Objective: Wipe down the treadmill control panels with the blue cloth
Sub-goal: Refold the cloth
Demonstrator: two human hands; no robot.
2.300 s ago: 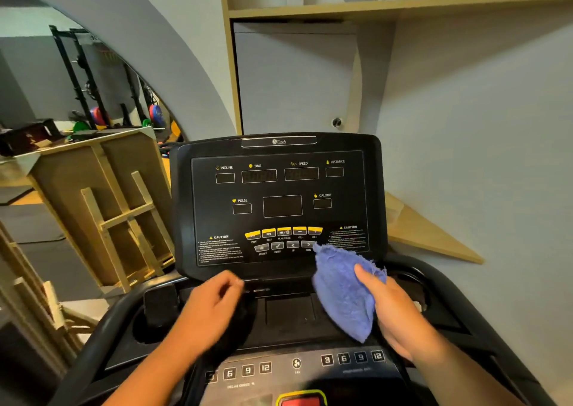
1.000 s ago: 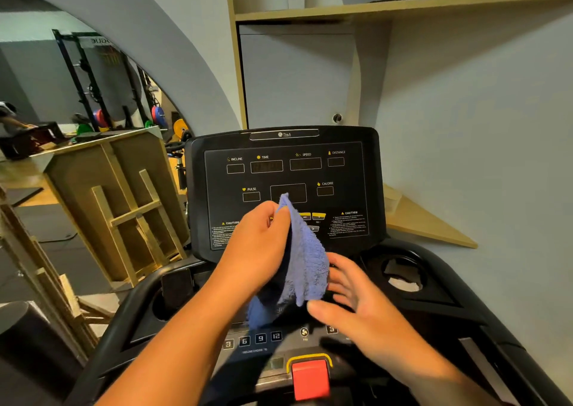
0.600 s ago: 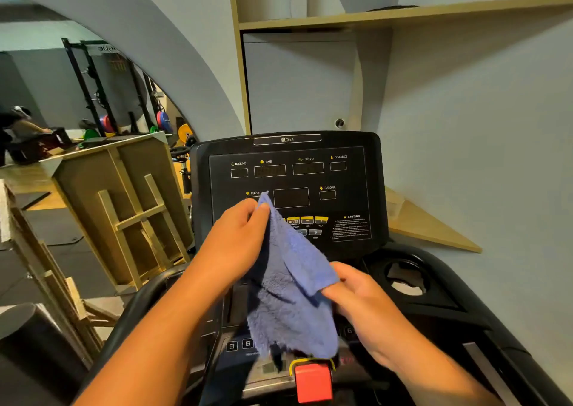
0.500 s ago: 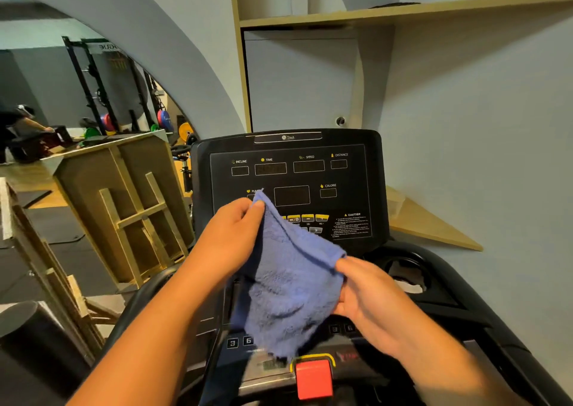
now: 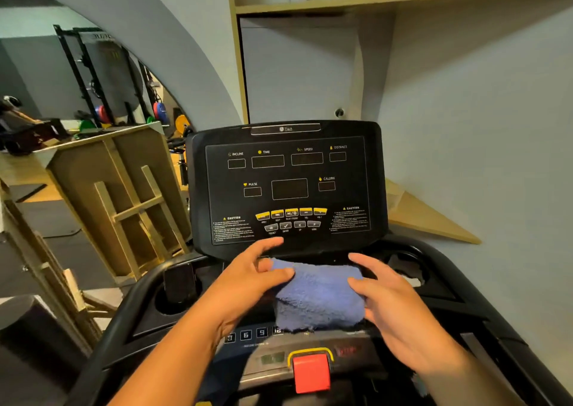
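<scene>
Blue cloth (image 5: 319, 297), soft and light, pinched at both side edges by left hand (image 5: 251, 278) and right hand (image 5: 387, 300); best bunched centrally.

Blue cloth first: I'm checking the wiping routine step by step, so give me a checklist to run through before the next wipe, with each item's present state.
1. Blue cloth in hand: ok, the left hand and right hand grip its two sides.
2. Cloth folded into a pad: ok, it shows as a compact block.
3. Cloth on a surface to wipe: cannot tell whether it presses the lower console.
4. Upper display panel free of obstacles: ok, nothing covers it.
5. Red stop button untouched: ok, both hands are above it.
6. Displays off: ok, the windows look dark.
</scene>
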